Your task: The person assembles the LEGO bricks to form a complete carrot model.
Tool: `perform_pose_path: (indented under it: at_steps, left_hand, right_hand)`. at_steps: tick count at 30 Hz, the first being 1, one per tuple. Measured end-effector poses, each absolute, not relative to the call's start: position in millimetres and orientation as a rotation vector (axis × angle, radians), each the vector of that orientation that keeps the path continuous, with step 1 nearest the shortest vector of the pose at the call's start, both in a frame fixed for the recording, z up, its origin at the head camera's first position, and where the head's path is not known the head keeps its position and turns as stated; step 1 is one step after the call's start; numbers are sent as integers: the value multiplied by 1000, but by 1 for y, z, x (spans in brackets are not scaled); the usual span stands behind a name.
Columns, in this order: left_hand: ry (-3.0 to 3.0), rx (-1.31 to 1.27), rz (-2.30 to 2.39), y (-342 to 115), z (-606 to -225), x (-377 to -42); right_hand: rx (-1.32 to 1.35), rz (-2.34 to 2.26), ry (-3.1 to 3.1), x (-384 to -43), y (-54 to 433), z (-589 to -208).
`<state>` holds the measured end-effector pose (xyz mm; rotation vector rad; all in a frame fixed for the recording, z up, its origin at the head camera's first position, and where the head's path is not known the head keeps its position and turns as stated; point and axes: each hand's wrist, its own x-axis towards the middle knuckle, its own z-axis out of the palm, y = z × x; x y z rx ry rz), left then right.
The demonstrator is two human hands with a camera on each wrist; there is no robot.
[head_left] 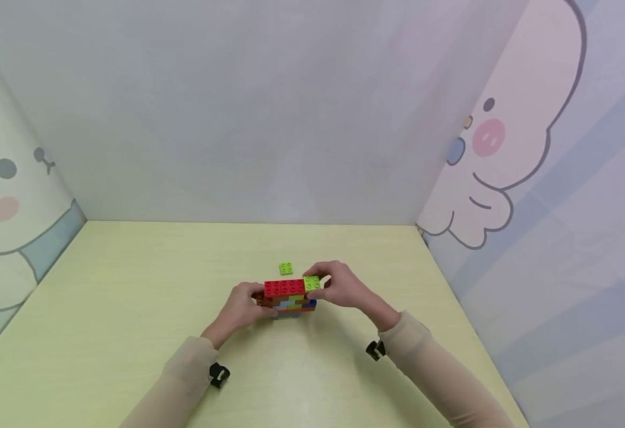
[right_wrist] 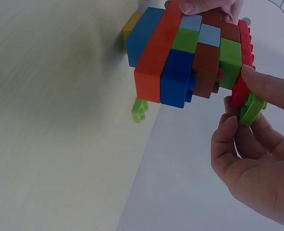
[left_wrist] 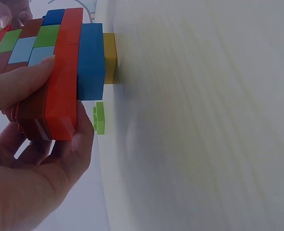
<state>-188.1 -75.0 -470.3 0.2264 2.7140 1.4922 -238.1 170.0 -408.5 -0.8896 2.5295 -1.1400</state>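
Observation:
A block structure (head_left: pixel 291 304) of stacked toy bricks stands on the table, with blue and yellow bricks at its base and a red studded row (head_left: pixel 284 288) along its top. My left hand (head_left: pixel 242 306) grips its left end, thumb on the near face and fingers behind. At the other end my right hand (head_left: pixel 344 286) pinches a small green brick (right_wrist: pixel 251 109) between thumb and fingers, right by the end of the red row. Whether this brick is pressed on cannot be told. Behind the structure lies a loose green brick (head_left: pixel 286 268).
The pale yellow table (head_left: pixel 157 267) runs back to a grey-white wall (head_left: pixel 248 119). Side panels with cartoon figures (head_left: pixel 505 137) border it left and right. A black strap piece (head_left: pixel 219 375) hangs by the left sleeve, another (head_left: pixel 375 350) by the right.

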Motion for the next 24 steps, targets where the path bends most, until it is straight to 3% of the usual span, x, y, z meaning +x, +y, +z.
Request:
perform_pose_path:
  at_steps: [12, 19, 24]
  left_hand:
    - [2697, 198, 1493, -73, -472, -191]
    - [2680, 192, 1510, -72, -472, -192]
    - [2684, 206, 1499, -73, -473, -192]
  right_hand:
    - [-806, -1434, 2319, -241, 172, -441]
    - [-780, -1438, 2300, -227, 171, -442]
    - [-785, -1512, 2241, -234, 173, -469]
